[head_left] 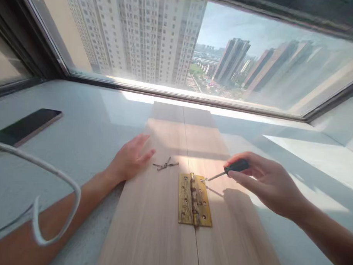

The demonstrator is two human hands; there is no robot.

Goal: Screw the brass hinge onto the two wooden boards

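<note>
Two light wooden boards [150, 224] lie side by side on a grey sill, their seam running away from me. A brass hinge [195, 200] lies flat across the seam. My right hand [267, 182] holds a small black-handled screwdriver [231, 168], its tip at the hinge's upper right corner. My left hand [131, 158] rests flat, fingers spread, on the left board's edge. A small pile of loose screws [165, 165] lies just right of its fingertips.
A dark phone [26, 125] lies on the sill at the far left. A white cable [55, 186] loops over my left forearm. A wide window [197, 44] stands right behind the boards, with tall buildings outside.
</note>
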